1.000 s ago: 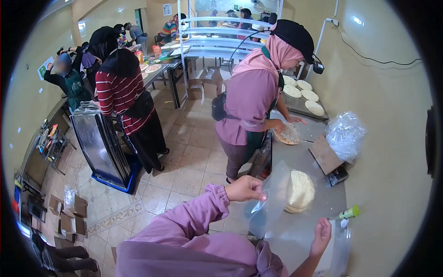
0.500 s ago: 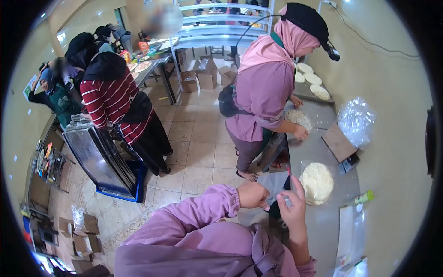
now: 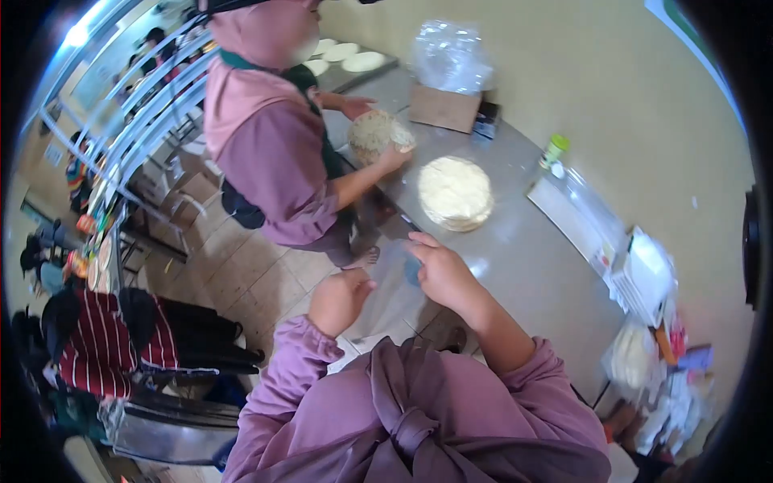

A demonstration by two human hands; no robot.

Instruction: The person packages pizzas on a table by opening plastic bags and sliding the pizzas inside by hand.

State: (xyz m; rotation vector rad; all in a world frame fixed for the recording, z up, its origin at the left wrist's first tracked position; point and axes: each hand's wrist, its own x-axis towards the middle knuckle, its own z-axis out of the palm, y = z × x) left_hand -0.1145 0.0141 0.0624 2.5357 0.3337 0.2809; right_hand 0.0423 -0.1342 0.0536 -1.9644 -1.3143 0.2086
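Observation:
Between my hands hangs a clear plastic bag (image 3: 386,282), close in front of my body. My left hand (image 3: 342,301) is closed on its left side. At the bag's other side, my right hand (image 3: 441,272) is closed on its edge, with the index finger extended. Just beyond my right hand, a stack of pale round flatbreads (image 3: 455,193) lies on the metal table (image 3: 515,249), touched by neither hand. The bag is see-through, and its lower part is hard to make out.
A co-worker (image 3: 278,153) at the table's left holds a topped round base (image 3: 375,137). Behind are a cardboard box (image 3: 443,108) with plastic and a green-capped bottle (image 3: 554,150). Plastic packs (image 3: 640,274) line the right wall. Metal trays (image 3: 173,427) stand lower left.
The view has swung right, toward the table. My right hand has come up from the table side to the bag. The co-worker's hands have moved over the topped base.

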